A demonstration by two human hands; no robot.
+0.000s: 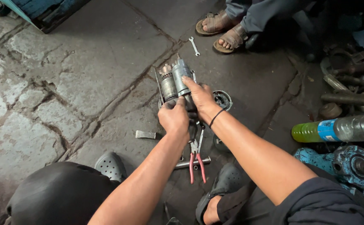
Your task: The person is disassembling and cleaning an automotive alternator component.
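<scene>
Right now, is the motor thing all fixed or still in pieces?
Still in pieces. Already out: a round cover lies on the floor. In hand: the left hand and right hand grip the grey motor. Left: the pliers, socket bar and spanner lie out.

Cracked, stained stone floor [86, 71], small open-ended wrench [194, 46] lying near a person's sandalled feet [225, 31], red-handled pliers [196, 160] beside a metal rod [190, 163], flat metal piece [145, 134], plastic bottle with green liquid [336, 130] on its side at right, round metal housing [223, 100]
</scene>
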